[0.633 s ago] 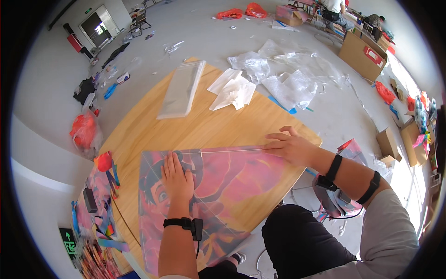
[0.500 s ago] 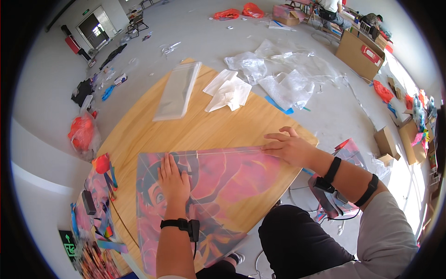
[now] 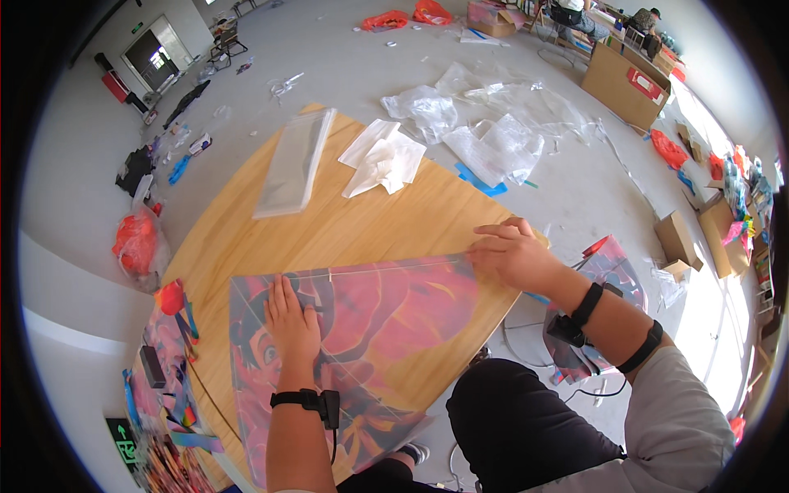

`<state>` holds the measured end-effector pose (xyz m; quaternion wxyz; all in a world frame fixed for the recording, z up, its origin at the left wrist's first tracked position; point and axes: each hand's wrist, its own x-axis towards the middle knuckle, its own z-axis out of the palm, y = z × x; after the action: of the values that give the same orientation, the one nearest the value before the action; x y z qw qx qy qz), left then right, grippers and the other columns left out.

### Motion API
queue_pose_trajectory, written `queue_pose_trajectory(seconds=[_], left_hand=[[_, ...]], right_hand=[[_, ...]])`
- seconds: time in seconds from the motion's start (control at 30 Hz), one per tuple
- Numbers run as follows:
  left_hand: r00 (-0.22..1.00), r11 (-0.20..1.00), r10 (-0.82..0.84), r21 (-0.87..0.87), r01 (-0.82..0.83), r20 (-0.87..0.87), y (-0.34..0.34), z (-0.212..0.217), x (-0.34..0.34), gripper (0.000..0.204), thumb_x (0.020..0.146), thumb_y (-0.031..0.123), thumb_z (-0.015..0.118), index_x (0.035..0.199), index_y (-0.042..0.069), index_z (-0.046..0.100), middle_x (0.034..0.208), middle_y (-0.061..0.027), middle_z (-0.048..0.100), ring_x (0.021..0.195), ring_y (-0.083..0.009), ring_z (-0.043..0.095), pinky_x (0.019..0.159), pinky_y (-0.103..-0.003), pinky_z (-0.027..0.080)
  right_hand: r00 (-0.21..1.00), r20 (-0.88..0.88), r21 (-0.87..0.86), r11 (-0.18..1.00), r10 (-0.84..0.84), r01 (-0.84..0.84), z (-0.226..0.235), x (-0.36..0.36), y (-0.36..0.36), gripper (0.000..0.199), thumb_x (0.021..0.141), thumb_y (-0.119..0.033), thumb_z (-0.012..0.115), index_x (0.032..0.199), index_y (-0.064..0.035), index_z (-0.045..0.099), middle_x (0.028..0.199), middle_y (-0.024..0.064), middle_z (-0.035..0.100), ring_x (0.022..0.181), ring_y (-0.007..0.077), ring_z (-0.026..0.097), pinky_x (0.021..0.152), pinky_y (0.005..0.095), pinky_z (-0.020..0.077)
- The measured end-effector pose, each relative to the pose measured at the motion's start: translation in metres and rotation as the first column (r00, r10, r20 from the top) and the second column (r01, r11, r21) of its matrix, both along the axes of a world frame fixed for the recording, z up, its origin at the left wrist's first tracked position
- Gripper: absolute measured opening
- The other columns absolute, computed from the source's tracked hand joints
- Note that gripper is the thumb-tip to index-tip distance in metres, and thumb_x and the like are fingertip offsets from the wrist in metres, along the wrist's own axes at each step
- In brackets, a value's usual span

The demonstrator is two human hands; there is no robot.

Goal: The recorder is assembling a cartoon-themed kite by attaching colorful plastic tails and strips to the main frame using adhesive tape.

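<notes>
A large pink and red kite (image 3: 386, 329) printed with a cartoon figure lies flat on the round wooden table (image 3: 329, 230). My left hand (image 3: 292, 324) rests palm down on the kite's left part, fingers spread. At the kite's far right corner my right hand (image 3: 514, 251) presses on the thin rod along the top edge, fingers curled over it. Both wrists wear black bands.
A long clear plastic sleeve (image 3: 294, 160) and crumpled white wrappers (image 3: 382, 156) lie on the table's far side. Colourful kites (image 3: 168, 394) are heaped at the left. Plastic bags (image 3: 493, 135), cardboard boxes (image 3: 629, 78) and orange bags (image 3: 136, 242) litter the floor.
My left hand has slid a little down and right on the kite. My right hand stays at the far right corner. The kite itself lies as before.
</notes>
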<state>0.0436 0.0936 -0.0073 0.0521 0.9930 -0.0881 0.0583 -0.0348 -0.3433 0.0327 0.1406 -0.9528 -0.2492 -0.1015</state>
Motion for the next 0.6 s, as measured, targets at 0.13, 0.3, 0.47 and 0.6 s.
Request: queue_pose_trajectory(seconds=[0.13, 0.3, 0.47, 0.6], left_hand=[[1.0, 1.0, -0.01, 0.026, 0.01, -0.009, -0.001, 0.0, 0.003, 0.071, 0.094, 0.023, 0.047, 0.157, 0.0, 0.024, 0.166, -0.0134, 0.022, 0.153, -0.0287, 0.019, 0.126, -0.045, 0.012], [0.998, 0.999, -0.038, -0.011, 0.038, -0.051, 0.015, -0.004, 0.013, 0.073, 0.093, 0.022, 0.052, 0.157, 0.001, 0.024, 0.165, -0.0148, 0.023, 0.152, -0.0307, 0.021, 0.125, -0.046, 0.014], [0.973, 0.956, -0.094, -0.253, 0.147, 0.21, -0.003, 0.027, 0.017, 0.074, 0.085, 0.013, 0.069, 0.152, 0.007, 0.038, 0.154, -0.0169, 0.041, 0.142, -0.035, 0.038, 0.116, -0.049, 0.027], [0.842, 0.77, -0.54, -0.401, 0.497, 0.006, -0.108, 0.085, 0.003, 0.037, 0.088, 0.008, 0.067, 0.124, 0.006, 0.062, 0.117, -0.0155, 0.064, 0.109, -0.0359, 0.06, 0.096, -0.047, 0.045]], right_hand=[[0.829, -0.476, 0.563, 0.622, -0.295, 0.544, -0.012, -0.008, 0.009, 0.014, 0.086, -0.01, 0.065, 0.099, -0.0114, 0.07, 0.105, 0.004, 0.068, 0.117, 0.0212, 0.058, 0.1, 0.0453, 0.0382], [0.825, -0.444, 0.499, 0.668, -0.351, 0.553, -0.029, 0.001, 0.022, 0.013, 0.083, -0.019, 0.072, 0.093, -0.0131, 0.071, 0.097, 0.0048, 0.065, 0.105, 0.0242, 0.058, 0.095, 0.0439, 0.0389], [0.826, -0.365, 0.351, 0.758, -0.43, 0.55, -0.029, 0.004, 0.031, 0.02, 0.078, -0.031, 0.077, 0.091, -0.0167, 0.072, 0.096, 0.002, 0.065, 0.105, 0.0257, 0.056, 0.095, 0.044, 0.0365], [0.8, -0.409, 0.338, 0.741, -0.439, 0.58, -0.027, 0.005, 0.024, 0.022, 0.076, -0.034, 0.077, 0.089, -0.0173, 0.073, 0.097, 0.0009, 0.065, 0.109, 0.0269, 0.054, 0.096, 0.0459, 0.0344]])
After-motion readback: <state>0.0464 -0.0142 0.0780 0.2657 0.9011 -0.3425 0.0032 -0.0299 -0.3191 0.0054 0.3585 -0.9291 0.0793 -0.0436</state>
